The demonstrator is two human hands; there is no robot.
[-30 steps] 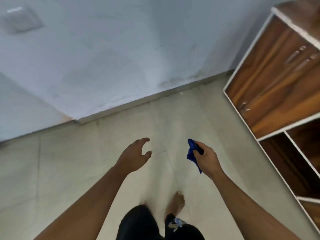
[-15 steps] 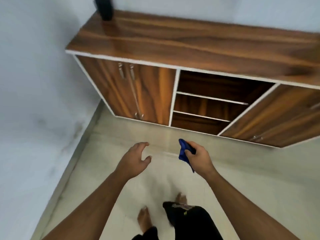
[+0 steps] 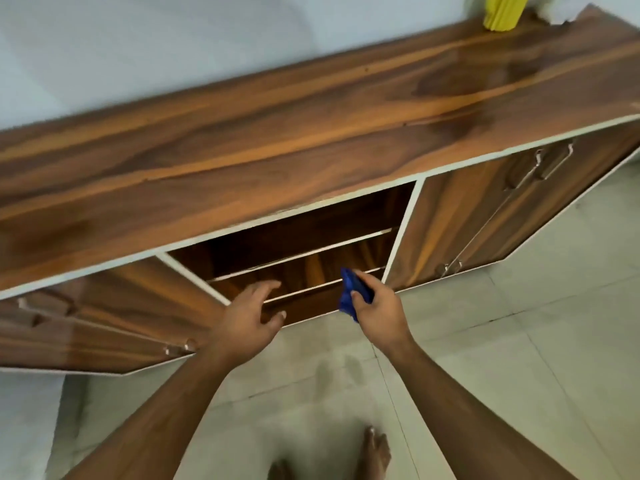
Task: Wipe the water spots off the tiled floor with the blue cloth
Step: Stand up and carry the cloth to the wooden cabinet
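Still at the approach step, by the look of it: no wiping begun, blue cloth (image 3: 350, 293) bunched in the right hand (image 3: 377, 311), fingers curled round it, held in the air in front of the wooden cabinet (image 3: 277, 140) and well above the tiled floor (image 3: 519, 358). Left hand (image 3: 247, 318) empty, fingers spread and loosely bent, hovering near the open shelf bay. Faint darker smudges (image 3: 337, 370) on the pale tiles just ahead of the bare feet (image 3: 375, 452), probably the water spots. Next move likely calls for crouching, lowering the cloth flat onto those marks and rubbing across them. Cloth soft, crumpled, deep blue; tiles smooth, glossy, greyish with thin grout lines; cabinet a slick wood-grain laminate, white-edged, with metal handles.
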